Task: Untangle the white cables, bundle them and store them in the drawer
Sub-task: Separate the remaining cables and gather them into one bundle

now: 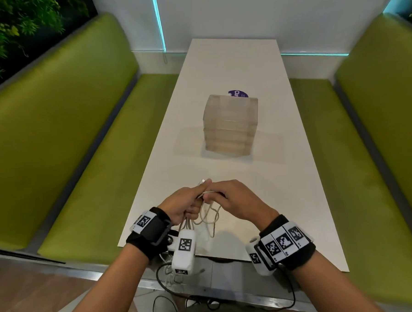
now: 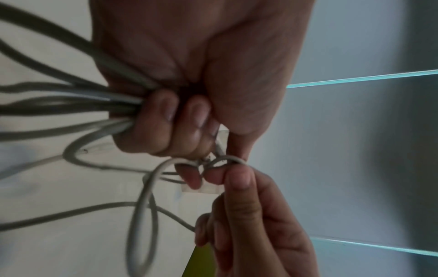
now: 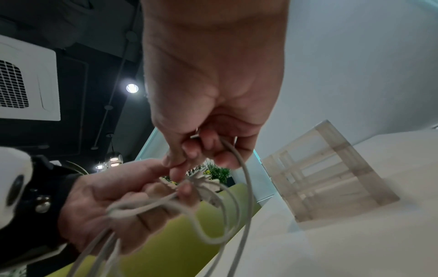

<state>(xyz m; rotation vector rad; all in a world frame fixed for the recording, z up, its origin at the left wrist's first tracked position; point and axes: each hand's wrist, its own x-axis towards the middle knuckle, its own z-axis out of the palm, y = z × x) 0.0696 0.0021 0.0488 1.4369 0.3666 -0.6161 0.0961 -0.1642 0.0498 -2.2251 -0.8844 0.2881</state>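
My left hand (image 1: 187,204) grips a bunch of white cables (image 1: 209,215) in its fist above the near end of the white table (image 1: 286,199); several strands (image 2: 71,105) run out of the fist. My right hand (image 1: 228,197) meets it from the right and pinches one cable strand (image 3: 239,165) by its end. Cable ends (image 3: 201,180) stick out past the left fingers, and loose loops (image 2: 142,224) hang below both hands. The translucent drawer unit (image 1: 231,126) stands at mid-table, drawers closed.
Green benches (image 1: 68,144) (image 1: 371,147) flank the narrow table on both sides. A purple round sticker (image 1: 237,94) lies behind the drawer unit. Black wires (image 1: 167,298) dangle below the table's near edge by my lap.
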